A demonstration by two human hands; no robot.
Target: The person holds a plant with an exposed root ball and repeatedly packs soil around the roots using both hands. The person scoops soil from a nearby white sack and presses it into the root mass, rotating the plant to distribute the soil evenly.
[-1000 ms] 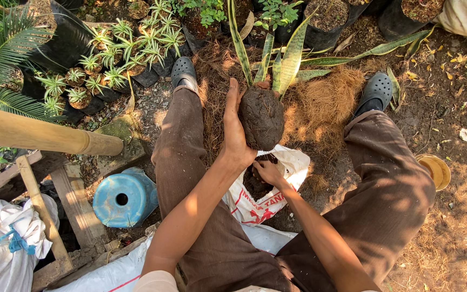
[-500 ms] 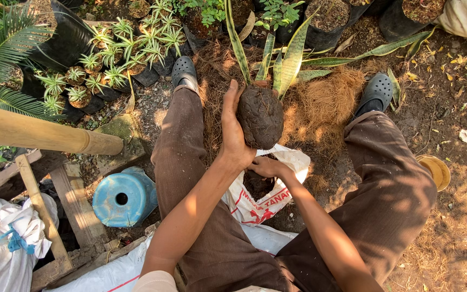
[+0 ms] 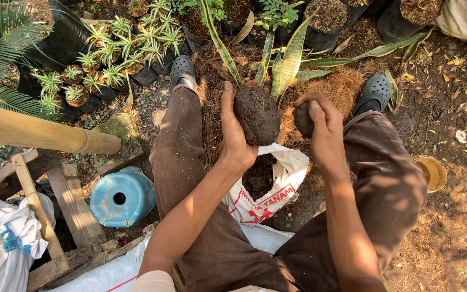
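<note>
Fingers of left hand (image 3: 234, 135) wrapped around plant's root ball (image 3: 257, 114), right hand (image 3: 322, 125) fingers pinching soil clump (image 3: 302, 119).

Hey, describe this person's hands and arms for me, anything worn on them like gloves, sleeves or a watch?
Both hands are bare, with no gloves. The left hand and right hand show no rings or watch that I can make out. Both forearms are uncovered up to the elbows. A pale short sleeve edge shows at the left upper arm. Dark soil smudges the right hand's fingers.
</note>
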